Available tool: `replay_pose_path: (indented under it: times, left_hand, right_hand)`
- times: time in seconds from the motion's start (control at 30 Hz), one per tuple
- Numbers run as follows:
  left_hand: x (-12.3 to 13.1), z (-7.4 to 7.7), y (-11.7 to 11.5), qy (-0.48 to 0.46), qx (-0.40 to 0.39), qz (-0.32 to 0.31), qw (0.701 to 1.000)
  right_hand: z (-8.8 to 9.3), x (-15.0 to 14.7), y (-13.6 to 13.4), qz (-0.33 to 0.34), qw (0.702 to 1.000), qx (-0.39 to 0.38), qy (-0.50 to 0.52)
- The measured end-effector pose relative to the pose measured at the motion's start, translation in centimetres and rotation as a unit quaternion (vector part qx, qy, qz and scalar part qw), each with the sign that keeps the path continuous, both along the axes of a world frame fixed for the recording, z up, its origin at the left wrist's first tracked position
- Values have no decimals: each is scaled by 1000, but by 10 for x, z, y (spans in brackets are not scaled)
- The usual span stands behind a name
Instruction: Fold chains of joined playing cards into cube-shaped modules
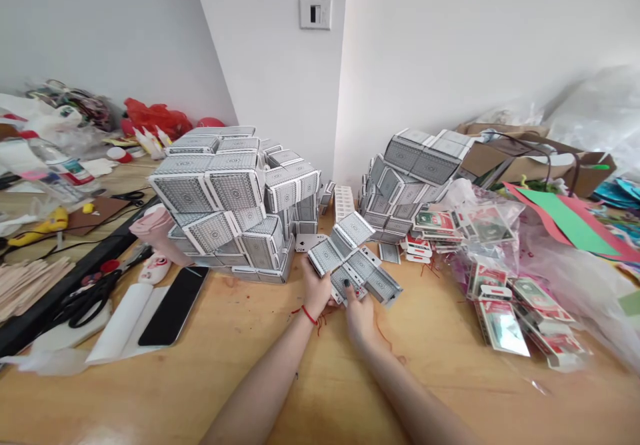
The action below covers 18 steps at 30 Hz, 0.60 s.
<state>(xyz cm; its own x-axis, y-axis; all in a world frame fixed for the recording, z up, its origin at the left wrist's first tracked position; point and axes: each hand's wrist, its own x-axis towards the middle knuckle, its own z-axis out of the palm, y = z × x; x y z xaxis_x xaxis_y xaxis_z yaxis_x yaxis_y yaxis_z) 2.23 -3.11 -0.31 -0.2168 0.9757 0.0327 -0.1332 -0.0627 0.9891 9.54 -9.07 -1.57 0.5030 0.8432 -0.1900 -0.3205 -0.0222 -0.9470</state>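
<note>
— Where is the folded card piece (345,264) in your hold?
— You have it above the wooden tabletop (240,365), just to the right of the tall card stack (230,195). Whether its underside touches the wood is hidden.

— And how do you have hold of it?
— With both hands closed on it: your left grip (319,292) pinches the side next to the tall card stack, while your right grip (361,315) clasps the near edge, dark-nailed thumb on top. A red cord (309,315) circles your left wrist.

— How does the piece look as you hold it?
— Spread in a rough cross, its panels show you grey patterned backs with white borders and small central medallions. One panel reaches out, away from the tall card stack. A white corner bares a black "4"; a spot of red shows beside your right thumb.

— What lies around you?
— A face-up card (309,241) at the tall card stack's right foot, a smaller card stack (423,162) well to its right, and a black phone (173,305) in front of its left end.
</note>
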Motion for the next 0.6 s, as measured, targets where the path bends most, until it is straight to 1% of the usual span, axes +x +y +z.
replay_pose_path:
  times: [0.07, 0.13, 0.23, 0.33, 0.4, 0.43, 0.5, 0.6]
  left_hand:
    - [1, 1, 0, -12, -9, 14, 1000]
    - [3, 2, -1, -27, -22, 12, 999]
    - [6, 6, -4, -42, -35, 13, 998]
    - [8, 8, -6, -54, -15, 11, 998]
    - [8, 9, -6, -62, 0, 11, 998]
    - [7, 8, -6, -70, -5, 11, 997]
    - [6, 8, -5, -92, -47, -2, 995]
    - [5, 10, -7, -102, -121, -39, 987]
  right_hand:
    - [2, 0, 1, 3, 1000, -5, 12]
    - [8, -1, 2, 9, 999, -12, 40]
    - [17, 0, 3, 35, 993, -6, 115]
    - [24, 2, 2, 56, 981, 13, 184]
    - [23, 3, 2, 66, 978, 19, 198]
    - [22, 4, 2, 70, 978, 19, 193]
    - [17, 4, 3, 75, 985, 17, 157]
    - [8, 3, 5, 48, 997, 15, 51]
